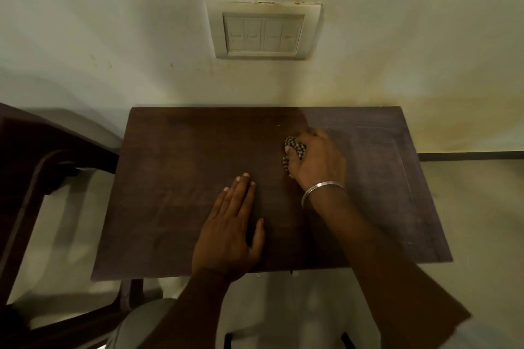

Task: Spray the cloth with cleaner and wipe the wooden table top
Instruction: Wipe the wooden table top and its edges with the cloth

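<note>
The right hand (317, 161) is curled round a bunched black-and-white checked cloth (296, 147) and presses it down on the wooden table top (175, 167), a little right of the top's middle and nearer its far edge. Only a bit of the cloth shows, poking out past the fingers on the hand's left side; the hand covers the rest. A plain metal bangle (321, 188) sits on that wrist, and the forearm crosses the near right part of the top, hiding the surface under it. The left hand (229, 232) lies flat on the top near the middle of its near edge, palm down, fingers straight and pressed together, thumb out to the side, holding nothing; it is well apart from the cloth. The right part of the top, beyond the cloth, looks paler and hazier than the dark brown left part. The top's far edge meets a stained, cream wall (113, 22), where a four-rocker switch plate (263, 32) sits above the middle of that edge. Left of the top, close to its left edge, stands a dark wooden chair frame (37, 167). Right of the top a dark skirting strip (470, 156) runs along the wall's foot above pale floor (482, 221).
</note>
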